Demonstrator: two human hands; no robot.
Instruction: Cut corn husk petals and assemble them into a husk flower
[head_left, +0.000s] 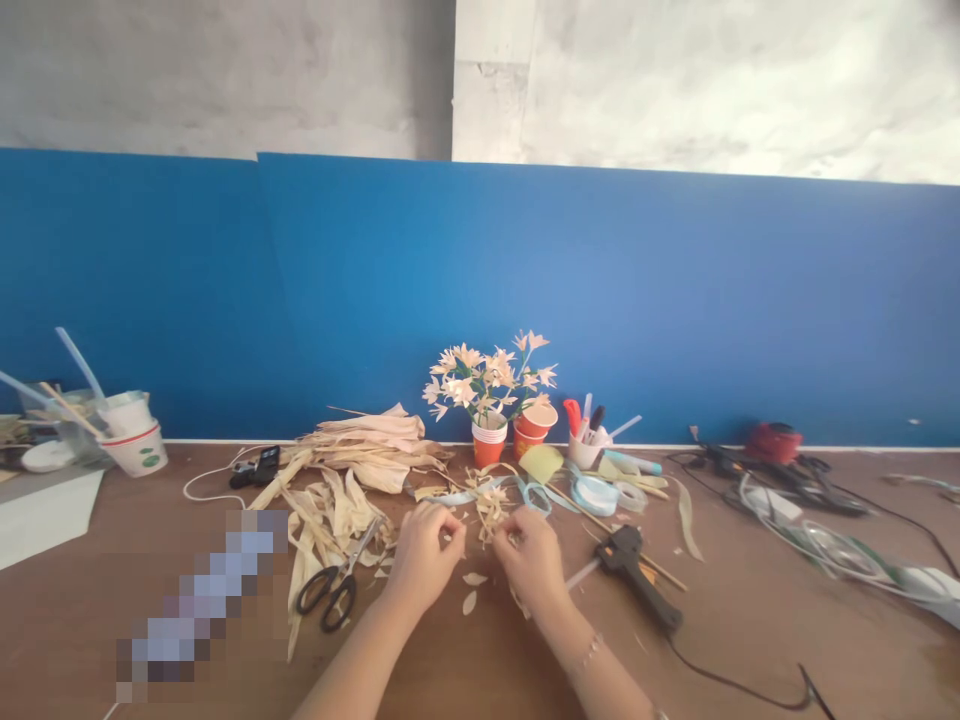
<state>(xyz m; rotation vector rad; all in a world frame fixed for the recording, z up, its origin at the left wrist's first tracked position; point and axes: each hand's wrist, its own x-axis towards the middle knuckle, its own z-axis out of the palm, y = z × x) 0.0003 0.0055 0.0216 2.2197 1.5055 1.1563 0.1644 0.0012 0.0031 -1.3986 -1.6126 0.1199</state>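
My left hand (426,555) is closed in a pinch above the table, with its fingertips pointing right; whatever it holds is too small to make out. Facing it, my right hand (531,562) is pinched too, close to a pale husk flower (492,503) lying just beyond. I cannot tell what sits in its fingers. Between the wrists, small cut petals (470,602) lie on the brown table (450,680). Left of my left hand rest black-handled scissors (337,590) on strips of dried corn husk (322,520). A black glue gun (637,580) lies right of my right hand.
Husk flowers (491,375) stand in paper cups (489,445) against the blue partition (360,290). Nearby are a cup of pens (585,452) and a tape roll (595,493). Cables (832,545) clutter the right, and a straw-filled cup (136,450) is far left.
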